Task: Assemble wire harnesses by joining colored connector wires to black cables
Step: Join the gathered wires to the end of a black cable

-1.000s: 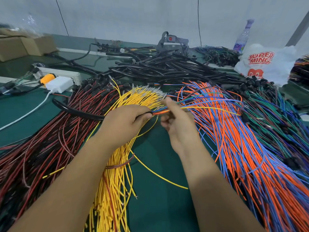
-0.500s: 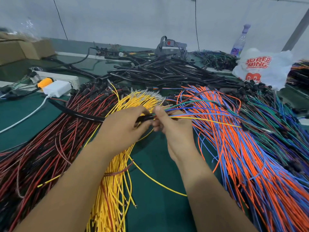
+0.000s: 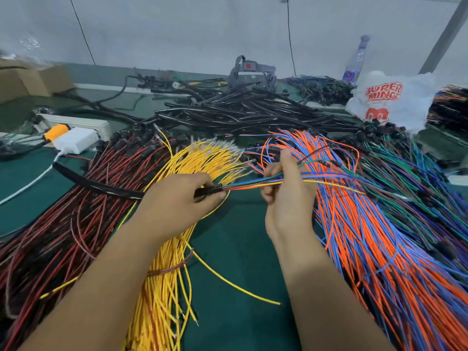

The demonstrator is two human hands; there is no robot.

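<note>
Left hand (image 3: 177,198) pinching black cable (image 3: 101,184) end, right hand (image 3: 286,196) gripping colored wires (image 3: 248,184); keep bundle tight, feed straight in.

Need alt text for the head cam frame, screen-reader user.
A person's left hand grips the end of a black cable while the right hand pinches a few coloured wires coming out of it, above a green table. Bundles of red-black wires, yellow wires and orange-blue wires lie around the hands.
</note>
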